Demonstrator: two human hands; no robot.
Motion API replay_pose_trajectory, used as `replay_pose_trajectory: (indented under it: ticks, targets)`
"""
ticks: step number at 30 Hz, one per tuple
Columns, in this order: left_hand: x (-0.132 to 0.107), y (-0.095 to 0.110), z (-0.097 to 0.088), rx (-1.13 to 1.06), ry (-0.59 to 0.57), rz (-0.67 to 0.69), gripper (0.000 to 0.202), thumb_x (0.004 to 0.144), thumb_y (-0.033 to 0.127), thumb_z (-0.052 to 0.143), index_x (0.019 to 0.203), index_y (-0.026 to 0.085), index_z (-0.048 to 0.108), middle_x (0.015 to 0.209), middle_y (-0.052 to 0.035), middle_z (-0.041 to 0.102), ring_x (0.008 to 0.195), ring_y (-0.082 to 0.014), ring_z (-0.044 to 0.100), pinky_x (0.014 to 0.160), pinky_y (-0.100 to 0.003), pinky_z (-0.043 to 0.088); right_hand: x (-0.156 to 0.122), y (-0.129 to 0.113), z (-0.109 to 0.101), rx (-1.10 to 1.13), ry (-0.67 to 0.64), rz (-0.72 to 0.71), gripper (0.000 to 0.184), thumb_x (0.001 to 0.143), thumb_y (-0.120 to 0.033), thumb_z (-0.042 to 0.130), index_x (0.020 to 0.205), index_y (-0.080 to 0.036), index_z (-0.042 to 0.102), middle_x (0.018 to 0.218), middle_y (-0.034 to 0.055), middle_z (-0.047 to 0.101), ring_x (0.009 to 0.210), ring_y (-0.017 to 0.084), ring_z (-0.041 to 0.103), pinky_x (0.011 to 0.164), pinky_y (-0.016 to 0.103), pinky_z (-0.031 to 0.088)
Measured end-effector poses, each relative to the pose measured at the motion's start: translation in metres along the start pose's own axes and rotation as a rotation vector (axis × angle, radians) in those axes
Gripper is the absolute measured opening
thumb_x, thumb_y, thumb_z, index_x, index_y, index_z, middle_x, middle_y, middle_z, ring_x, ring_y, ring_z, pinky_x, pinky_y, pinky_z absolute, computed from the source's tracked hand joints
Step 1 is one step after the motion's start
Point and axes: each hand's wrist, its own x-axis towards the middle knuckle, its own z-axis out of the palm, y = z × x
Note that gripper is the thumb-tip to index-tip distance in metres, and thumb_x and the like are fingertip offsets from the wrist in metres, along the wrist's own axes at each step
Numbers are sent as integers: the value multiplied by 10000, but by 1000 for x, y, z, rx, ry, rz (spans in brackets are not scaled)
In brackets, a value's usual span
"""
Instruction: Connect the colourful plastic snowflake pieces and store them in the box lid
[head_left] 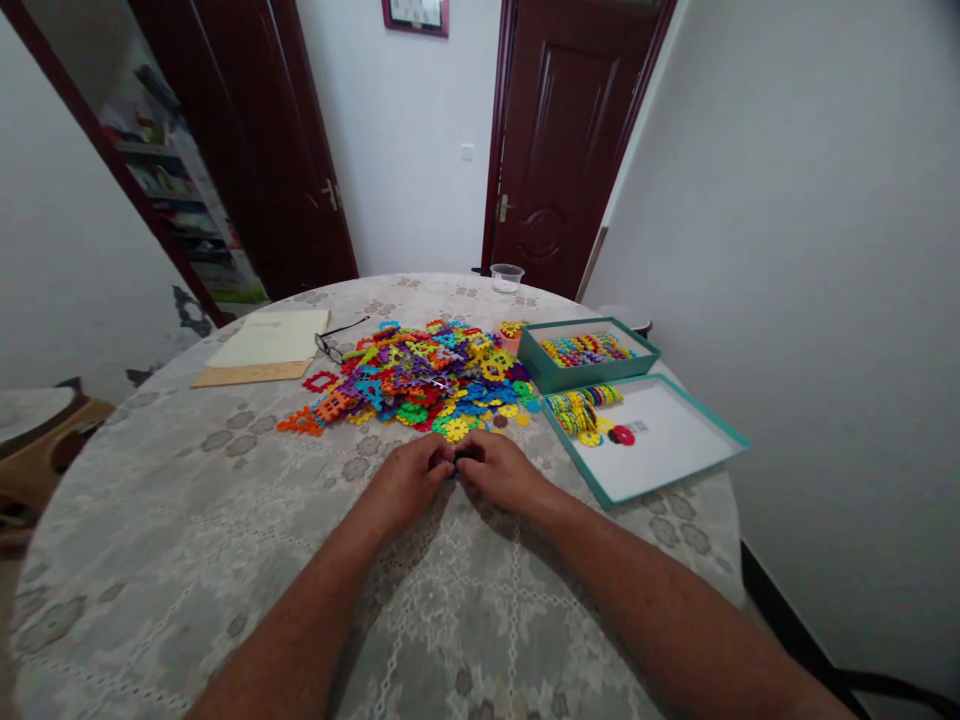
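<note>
My left hand (409, 478) and my right hand (501, 470) rest on the round table (187, 520), knuckles up and fingertips meeting. Both are closed in a pinch around a small dark piece between them that I cannot make out. Just beyond the fingers lies a big pile of colourful plastic interlocking pieces (420, 380). A yellow flower-shaped piece (455, 429) lies nearest the fingertips.
A teal box (587, 352) holds stacked pieces at the right; its lid (660, 440) holds a row of pieces and a red ring (622, 435). Glasses (337, 342), a booklet (266, 345) and a clear cup (507, 277) lie further back. Dark doors stand behind.
</note>
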Motion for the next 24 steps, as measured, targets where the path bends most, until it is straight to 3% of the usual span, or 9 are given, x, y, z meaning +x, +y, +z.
replay_pose_trajectory:
  ticks: [3, 8, 14, 16, 20, 24]
  targets:
    - [1, 0, 0, -78, 43, -17, 169, 886, 346, 589, 930, 214, 684, 852, -26, 726, 815, -212, 640, 711, -306, 440, 5, 8, 0, 131, -39, 101, 205, 870, -136, 610, 1036, -204, 709, 758, -16, 693, 621, 114, 629, 560, 195, 446]
    - [5, -5, 5, -174, 5, -26, 184, 886, 350, 601, 950, 211, 703, 867, -44, 749, 814, -221, 663, 720, -324, 468, 4, 2, -5, 160, -139, 158, 234, 842, -144, 637, 1054, -195, 724, 707, -14, 688, 563, 120, 633, 525, 197, 448]
    - [8, -5, 9, -225, 15, -54, 228, 883, 402, 624, 933, 196, 709, 808, -44, 739, 776, -216, 663, 670, -306, 471, -1, -7, -9, 88, -170, 96, 219, 866, -136, 600, 1029, -197, 733, 704, -29, 676, 576, 123, 636, 539, 209, 448]
    - [8, -3, 7, -240, 22, -62, 268, 891, 447, 626, 930, 194, 705, 796, -37, 730, 749, -205, 653, 654, -296, 469, -2, -13, -18, -16, -137, 11, 192, 883, -146, 609, 1006, -205, 744, 789, -9, 723, 671, 143, 668, 618, 234, 477]
    - [7, 1, 4, -197, 67, -58, 284, 913, 485, 598, 897, 213, 676, 797, -30, 720, 743, -200, 644, 653, -288, 467, -6, -29, -71, -275, 54, -176, 180, 897, -159, 642, 1006, -229, 767, 1014, 21, 776, 951, 183, 688, 853, 281, 495]
    - [5, 2, 4, -50, 120, -35, 238, 913, 442, 578, 884, 228, 677, 793, -20, 713, 756, -204, 638, 675, -291, 443, -17, -22, -152, -539, 438, -70, 197, 937, -191, 597, 1050, -209, 757, 1075, 57, 777, 989, 199, 684, 914, 297, 483]
